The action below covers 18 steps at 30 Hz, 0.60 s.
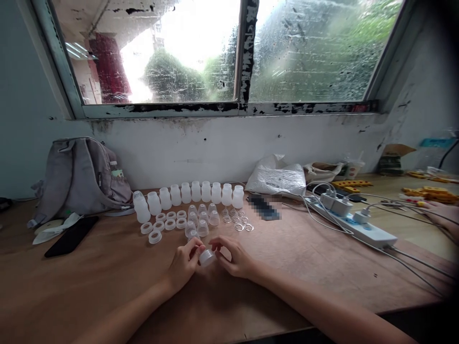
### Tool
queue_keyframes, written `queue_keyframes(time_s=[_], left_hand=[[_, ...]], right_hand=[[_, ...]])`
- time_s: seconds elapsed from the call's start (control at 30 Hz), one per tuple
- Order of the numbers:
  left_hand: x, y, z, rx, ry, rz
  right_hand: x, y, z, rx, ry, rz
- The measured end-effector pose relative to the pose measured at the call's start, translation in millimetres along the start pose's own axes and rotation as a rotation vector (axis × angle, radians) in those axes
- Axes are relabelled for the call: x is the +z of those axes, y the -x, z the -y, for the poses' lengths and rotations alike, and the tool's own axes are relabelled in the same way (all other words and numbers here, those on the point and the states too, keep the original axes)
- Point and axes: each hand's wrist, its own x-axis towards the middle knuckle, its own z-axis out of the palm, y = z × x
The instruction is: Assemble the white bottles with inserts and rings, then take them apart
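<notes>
A small translucent plastic cap (207, 258) is tilted just above the table in front of me. My left hand (184, 263) pinches it from the left. My right hand (236, 258) has its fingers curled at the cap's right side, thumb against its edge. Just beyond stand several clear domed caps (202, 228). To their left lie several white plastic collar rings (155, 236), and to their right several thin rings (239, 227). Behind them runs a row of frosted plastic bottles (195, 192); the leftmost bottle (142, 208) has a domed top on it.
At the left are a grey backpack (81, 177) and a black phone (71, 237). A silver padded bag (278, 176), a pixelated dark object (265, 207) and a power strip (358, 227) with cables are on the right. Another person's hand (439, 212) reaches near yellow parts (430, 193).
</notes>
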Motion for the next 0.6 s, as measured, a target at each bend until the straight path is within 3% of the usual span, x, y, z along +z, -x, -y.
queue_keyframes(time_s=[0.23,0.37,0.6], left_hand=[[6.2,-4,10,-0.143,0.264,0.036],[8.1,-4,20,-0.223,0.357,-0.01],[9.2,1,7,-0.165,0.454,0.134]], right_hand=[[10,1,12,0.067,0.01,-0.002],[17,-1,10,0.142,-0.024,-0.009],[15,-7,0,0.245,-0.124,-0.109]])
